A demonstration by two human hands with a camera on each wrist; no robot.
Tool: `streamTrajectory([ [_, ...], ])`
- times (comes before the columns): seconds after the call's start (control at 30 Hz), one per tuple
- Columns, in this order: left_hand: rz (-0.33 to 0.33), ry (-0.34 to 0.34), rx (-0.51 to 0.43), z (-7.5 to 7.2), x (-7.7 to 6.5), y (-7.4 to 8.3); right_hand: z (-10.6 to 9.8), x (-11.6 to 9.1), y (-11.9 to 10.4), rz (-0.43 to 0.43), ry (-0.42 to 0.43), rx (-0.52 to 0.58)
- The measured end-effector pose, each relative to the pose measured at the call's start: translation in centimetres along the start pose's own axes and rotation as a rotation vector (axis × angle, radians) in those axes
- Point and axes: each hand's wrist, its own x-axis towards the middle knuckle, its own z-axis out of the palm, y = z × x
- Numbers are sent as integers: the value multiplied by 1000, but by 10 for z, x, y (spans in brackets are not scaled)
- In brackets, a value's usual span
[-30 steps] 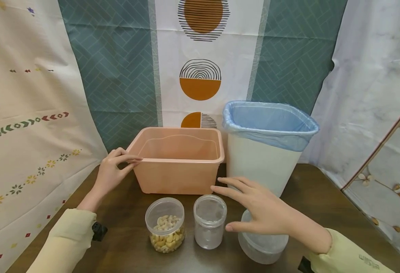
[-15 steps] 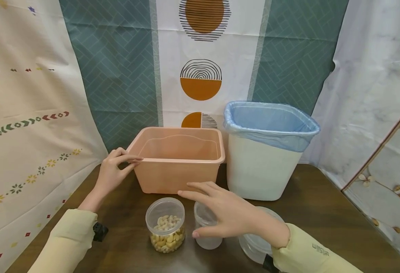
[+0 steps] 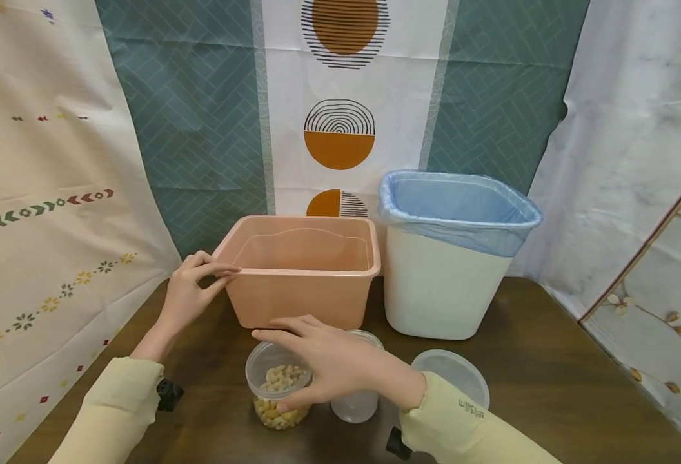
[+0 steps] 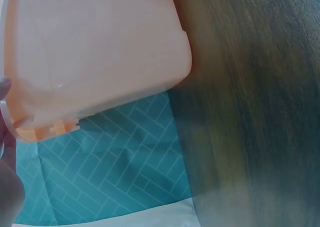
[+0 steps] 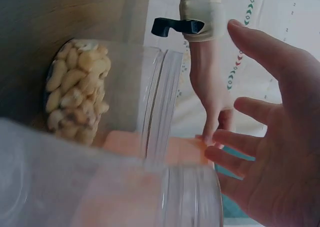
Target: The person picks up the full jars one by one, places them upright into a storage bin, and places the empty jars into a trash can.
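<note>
My left hand [image 3: 186, 290] pinches the front left corner rim of a peach plastic storage bin [image 3: 300, 299]. In the left wrist view, only a little of that hand shows at the left edge, by the bin's rim [image 4: 7, 99]. Spread wide, my right hand [image 3: 340, 361] hovers over a clear jar of cashews [image 3: 279, 377], partly covering it from the head camera. Fingers [image 5: 240, 142] and thumb lie apart beyond the jar's top in the right wrist view, holding nothing. Beside the cashews stands a second clear jar [image 3: 355, 408], partly hidden by the right hand.
A round clear container [image 3: 451, 370] sits to the right, partly behind the right sleeve. At the back right stands a white trash can [image 3: 433, 290] with a blue liner [image 3: 462, 238]. Everything rests on a dark wooden table [image 3: 549, 367], with patterned cloth [image 3: 201, 129] hanging behind.
My right hand has moved left, from near the round container across the second jar to over the cashew jar, staying spread. The left hand keeps its place at the bin's rim.
</note>
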Motion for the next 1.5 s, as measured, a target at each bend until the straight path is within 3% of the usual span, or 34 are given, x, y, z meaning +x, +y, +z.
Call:
streamTrajectory([
  [0.47, -6, 29, -17, 2, 0, 1, 15, 34, -4, 54, -108, -79],
  [0.8, -19, 18, -9, 3, -1, 1, 21, 39, -2, 136, -223, -95],
  [1.17, -24, 21, -24, 4, -2, -1, 22, 41, 1, 159, -225, -95],
  [1.5, -19, 27, -31, 5, -3, -1, 17, 43, 2, 145, -277, -134],
])
